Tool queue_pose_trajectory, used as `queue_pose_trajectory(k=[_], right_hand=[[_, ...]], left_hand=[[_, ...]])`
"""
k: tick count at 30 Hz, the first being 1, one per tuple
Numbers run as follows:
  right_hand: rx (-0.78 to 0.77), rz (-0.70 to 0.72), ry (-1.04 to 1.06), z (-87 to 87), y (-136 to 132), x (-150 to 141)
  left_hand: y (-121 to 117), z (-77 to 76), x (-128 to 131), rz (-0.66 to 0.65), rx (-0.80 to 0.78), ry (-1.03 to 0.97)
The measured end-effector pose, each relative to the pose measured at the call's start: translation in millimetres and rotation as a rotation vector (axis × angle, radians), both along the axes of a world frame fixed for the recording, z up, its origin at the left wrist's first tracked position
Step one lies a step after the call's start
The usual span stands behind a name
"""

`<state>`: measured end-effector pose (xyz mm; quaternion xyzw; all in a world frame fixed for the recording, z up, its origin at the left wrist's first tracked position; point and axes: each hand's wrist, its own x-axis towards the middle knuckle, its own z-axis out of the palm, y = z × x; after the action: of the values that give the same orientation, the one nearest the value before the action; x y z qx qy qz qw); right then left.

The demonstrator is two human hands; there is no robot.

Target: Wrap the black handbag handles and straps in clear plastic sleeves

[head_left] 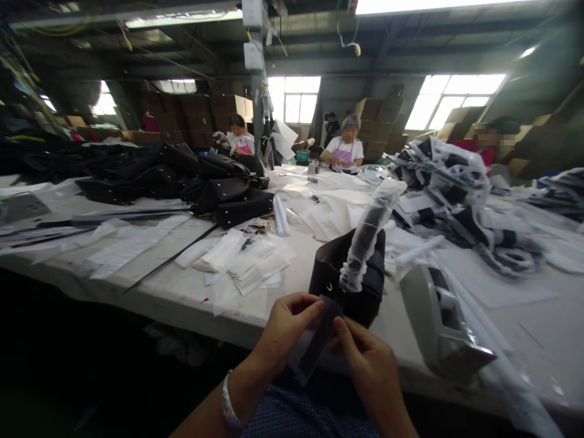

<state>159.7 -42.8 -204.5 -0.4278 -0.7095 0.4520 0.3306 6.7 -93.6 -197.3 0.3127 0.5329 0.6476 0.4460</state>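
At the table's front edge, my left hand (292, 325) pinches the upper end of a dark strip in a thin translucent sleeve (312, 347). My right hand (367, 356) grips the same strip from the other side, thumb on top. The strip hangs down slanting towards my lap; I cannot tell if it joins the bag. Just beyond my fingers stands a black handbag (322, 267) with a gold-coloured fitting on its side. Its handle (367, 228) is wrapped in clear plastic and sticks up, tilted right.
A grey tape dispenser (438, 322) stands to the right at the edge. White paper sheets (249, 261) lie left of the bag. Black bags (219, 185) pile up at back left, plastic-wrapped pieces (449, 176) at back right. Two people in pink aprons sit across the white table (182, 298).
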Motion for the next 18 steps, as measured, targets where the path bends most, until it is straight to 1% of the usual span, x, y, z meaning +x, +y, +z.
queue_pose_trajectory(k=[4,8,11,14,18], right_hand=[[-0.044,-0.061,-0.011,5.4,3,-2],[-0.066,-0.069,-0.024,9.3,4,-6],[-0.084,-0.077,-0.020,7.3,4,-9],[-0.100,-0.094,0.000,3.7,4,-12],[-0.124,-0.091,0.036,3.3,4,-15]], left_hand=[[8,2.7,1,-0.014,0.014,0.020],[6,1.1,0,-0.002,0.016,0.045],[-1,-5.6,3,0.020,0.013,0.078],[-11,-16.2,10,0.029,-0.029,0.117],[-17,-27.4,17,0.115,-0.046,0.125]])
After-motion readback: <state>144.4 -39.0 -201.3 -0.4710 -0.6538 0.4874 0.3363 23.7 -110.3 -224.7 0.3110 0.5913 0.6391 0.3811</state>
